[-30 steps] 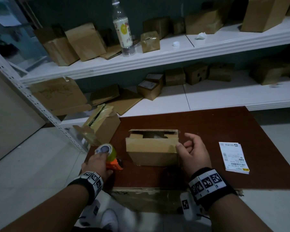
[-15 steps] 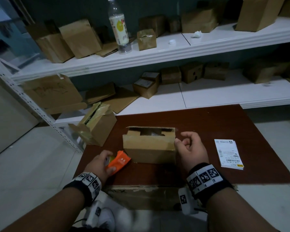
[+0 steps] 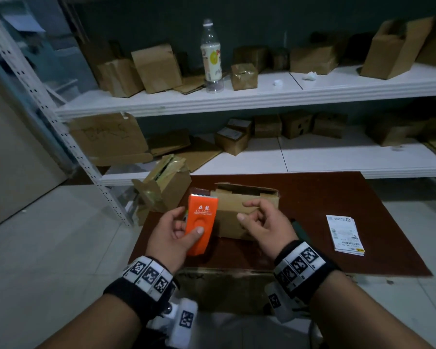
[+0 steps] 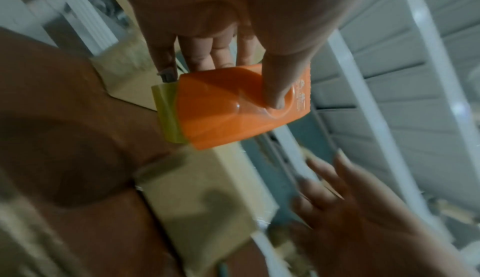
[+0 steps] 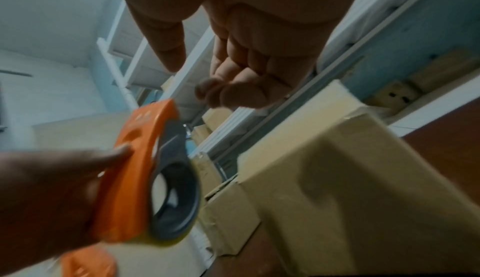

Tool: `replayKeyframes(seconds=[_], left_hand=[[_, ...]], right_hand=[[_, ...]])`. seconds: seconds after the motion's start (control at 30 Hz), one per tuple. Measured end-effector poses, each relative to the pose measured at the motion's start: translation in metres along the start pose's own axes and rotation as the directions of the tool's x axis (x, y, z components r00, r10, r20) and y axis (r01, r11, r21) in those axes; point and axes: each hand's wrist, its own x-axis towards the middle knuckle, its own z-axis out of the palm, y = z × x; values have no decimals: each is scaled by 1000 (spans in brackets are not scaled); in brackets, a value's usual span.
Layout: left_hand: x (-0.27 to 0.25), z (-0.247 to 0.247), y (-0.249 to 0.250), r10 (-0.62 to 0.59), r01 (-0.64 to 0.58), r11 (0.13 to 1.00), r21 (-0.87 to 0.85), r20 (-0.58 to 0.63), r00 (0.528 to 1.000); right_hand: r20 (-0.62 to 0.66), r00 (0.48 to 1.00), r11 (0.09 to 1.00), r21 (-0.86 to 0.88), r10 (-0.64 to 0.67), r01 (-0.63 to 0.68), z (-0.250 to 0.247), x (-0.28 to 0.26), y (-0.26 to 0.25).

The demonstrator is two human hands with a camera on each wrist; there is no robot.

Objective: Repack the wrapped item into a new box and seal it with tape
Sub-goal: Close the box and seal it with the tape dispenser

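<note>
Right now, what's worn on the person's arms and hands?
Both forearms are bare, with no sleeves or gloves. The left hand and right hand each have a black fabric wristband ringed with white squares printed with black fiducial-style markers. Under each wrist hangs a white camera housing carrying the same kind of marker.
</note>
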Motion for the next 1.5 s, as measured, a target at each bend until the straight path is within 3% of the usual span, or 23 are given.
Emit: replayKeyframes(seconds=[0.07,0.17,0.33,0.43,0.5,0.6,0.67,0.8,0.9,0.97,1.17,1.33,1.5], left_hand=[[-9,6,12,2,4,992,-130,41,999],[-26,16,29,49,-26,974,-226,96,994],[-55,24,47,167,-110,963,-246,226,960],[-68,22,53,175,-81,951,-297,306,936],[-69,17,53,210,-149,959,-242,251,945],[-61,-1,58,231,-225,970,-93,66,971],[-55,-10,70,130,-125,982,-143,26,991],[-42,-12,87,-83,133,954,-269,192,978],[-40,-6,93,-141,213,935,-282,254,957],[-41,-1,97,-119,181,948,-262,236,965],[-40,11,97,107,-79,984,-161,173,979],[-30,21,93,267,-268,958,105,26,963],[-7,17,89,329,-307,906,292,-28,944]], right_hand=[[93,996,999,-35,-6,9,13,-9,-22],[125,990,998,-4,-57,58,25,-22,-44],[-24,995,995,17,-100,101,25,-44,-62],[-88,993,994,75,-74,81,17,-53,-67],[-88,994,992,98,-68,77,8,-57,-75],[-32,992,988,99,-119,121,-9,-59,-87],[63,987,988,58,-149,146,-21,-61,-95],[196,970,987,-49,-143,155,-35,-64,-110],[208,971,989,-61,-122,137,-41,-65,-116],[216,973,993,-69,-76,93,-44,-64,-119],[217,976,993,-115,-13,39,-50,-58,-122],[213,977,952,-302,24,42,-53,-39,-123],[210,975,913,-407,68,24,-64,-9,-118]])
